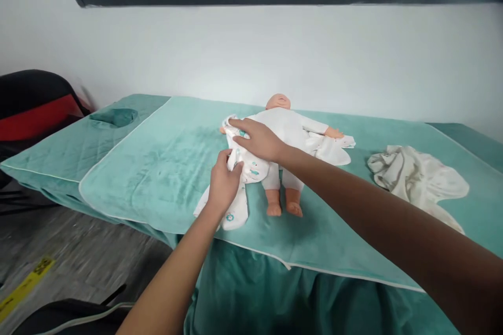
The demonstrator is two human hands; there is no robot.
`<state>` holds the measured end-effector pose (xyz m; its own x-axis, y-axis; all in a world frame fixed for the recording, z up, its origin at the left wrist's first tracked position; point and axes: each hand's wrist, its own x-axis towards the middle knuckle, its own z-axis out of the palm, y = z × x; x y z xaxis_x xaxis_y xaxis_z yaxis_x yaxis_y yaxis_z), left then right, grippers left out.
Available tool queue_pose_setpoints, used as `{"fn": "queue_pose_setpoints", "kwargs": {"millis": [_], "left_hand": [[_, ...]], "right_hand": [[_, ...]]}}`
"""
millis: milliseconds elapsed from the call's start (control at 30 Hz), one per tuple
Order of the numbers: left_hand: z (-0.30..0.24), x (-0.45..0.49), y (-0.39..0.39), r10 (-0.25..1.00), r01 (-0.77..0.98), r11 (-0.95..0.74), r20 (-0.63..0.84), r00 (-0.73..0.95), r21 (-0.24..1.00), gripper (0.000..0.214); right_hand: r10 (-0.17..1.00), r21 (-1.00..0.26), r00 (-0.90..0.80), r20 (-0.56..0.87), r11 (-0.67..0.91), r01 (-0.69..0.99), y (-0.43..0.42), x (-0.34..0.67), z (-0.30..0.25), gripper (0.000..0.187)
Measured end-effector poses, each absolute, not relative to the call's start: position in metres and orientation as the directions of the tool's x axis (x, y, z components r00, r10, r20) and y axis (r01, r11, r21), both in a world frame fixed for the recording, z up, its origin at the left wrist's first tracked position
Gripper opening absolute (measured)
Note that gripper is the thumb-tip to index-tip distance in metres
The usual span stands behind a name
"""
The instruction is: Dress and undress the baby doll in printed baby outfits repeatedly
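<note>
A baby doll (285, 125) with a white body lies on the green bed, head toward the wall and bare feet toward me. Gathered over its arm on the left is a white baby garment (255, 171) with a small coloured print; one part hangs down beside the legs. My left hand (225, 180) pinches the garment's near edge between thumb and fingers. Higher up, my right hand (261, 138) grips the cloth near the doll's hand, its fingertips partly hidden in the folds. More white cloth (334, 151) spreads under the doll's other arm.
A crumpled off-white cloth (420, 178) lies on the green cover (157, 167) to the right. At the bed's left end is a face hole (113, 117). A black and red chair (35, 110) stands at far left, and a white wall (236, 52) runs behind.
</note>
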<state>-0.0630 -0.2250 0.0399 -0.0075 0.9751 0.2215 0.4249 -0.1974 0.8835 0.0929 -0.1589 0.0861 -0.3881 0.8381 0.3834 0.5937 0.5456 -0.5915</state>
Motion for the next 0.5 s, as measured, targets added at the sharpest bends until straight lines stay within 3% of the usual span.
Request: {"fn": "queue_pose_setpoints", "kwargs": {"millis": [100,167,267,300,333,400,500], "left_hand": [[0.022,-0.074,-0.208,0.966,0.467,-0.096,0.195,-0.169,0.879,0.023],[0.021,-0.077,-0.205,0.926,0.538,-0.109,0.283,-0.252,0.836,0.029],[0.033,-0.067,-0.215,0.841,0.654,-0.294,0.514,-0.169,0.697,0.034],[0.038,-0.059,-0.219,0.843,0.640,-0.349,0.527,-0.104,0.684,0.031],[0.043,-0.049,-0.223,0.888,0.601,-0.367,0.460,-0.003,0.710,0.029],[0.046,-0.030,-0.224,0.963,0.542,-0.264,0.185,0.197,0.798,0.030],[0.039,-0.007,-0.210,0.927,0.437,-0.102,-0.074,0.368,0.893,0.042]], "right_hand": [[0.893,-0.545,-0.215,0.395,0.416,0.727,-0.139,0.117,0.071,0.037],[0.902,-0.564,-0.066,0.426,0.321,0.761,-0.125,0.139,0.065,0.032],[0.855,-0.557,0.072,0.514,0.269,0.785,-0.099,0.180,0.055,0.031],[0.840,-0.543,0.106,0.532,0.243,0.804,-0.089,0.194,0.051,0.033],[0.831,-0.530,0.144,0.538,0.200,0.824,-0.079,0.208,0.047,0.037],[0.833,-0.525,0.238,0.499,0.072,0.848,-0.060,0.234,0.039,0.046],[0.886,-0.576,0.341,0.315,-0.108,0.810,-0.038,0.262,0.030,0.059]]}}
